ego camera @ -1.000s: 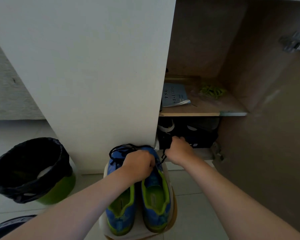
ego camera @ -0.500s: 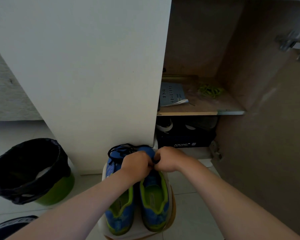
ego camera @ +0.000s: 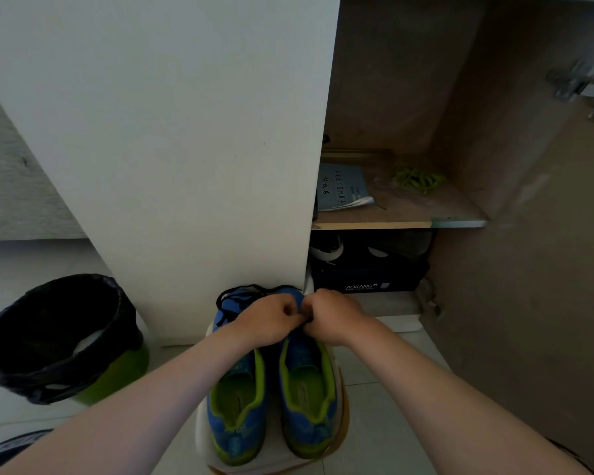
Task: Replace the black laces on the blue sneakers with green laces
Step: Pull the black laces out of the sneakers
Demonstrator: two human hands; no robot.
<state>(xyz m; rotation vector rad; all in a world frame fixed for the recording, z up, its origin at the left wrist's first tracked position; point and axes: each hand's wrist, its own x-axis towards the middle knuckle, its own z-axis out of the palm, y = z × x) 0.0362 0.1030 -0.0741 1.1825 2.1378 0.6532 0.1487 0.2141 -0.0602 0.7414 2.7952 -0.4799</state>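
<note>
Two blue sneakers with lime-green linings stand side by side on a pale stool, heels toward me: the left sneaker [ego camera: 235, 402] and the right sneaker [ego camera: 307, 389]. A loose black lace [ego camera: 225, 301] loops over the left sneaker's toe. My left hand [ego camera: 266, 320] and my right hand [ego camera: 333, 315] are curled close together over the right sneaker's front, pinching a black lace between them. A bundle of green laces [ego camera: 417, 180] lies on the cupboard shelf [ego camera: 398, 222] behind.
A green bin with a black liner [ego camera: 59, 337] stands on the floor at left. The white cupboard door [ego camera: 186, 149] rises right behind the sneakers. A blue booklet [ego camera: 343, 188] lies on the shelf; a dark shoe box [ego camera: 367, 279] sits below it. The open brown door [ego camera: 535, 269] is at right.
My right hand came back from the dark box area to the right sneaker's front and now meets my left hand there. The left hand stayed on the sneaker.
</note>
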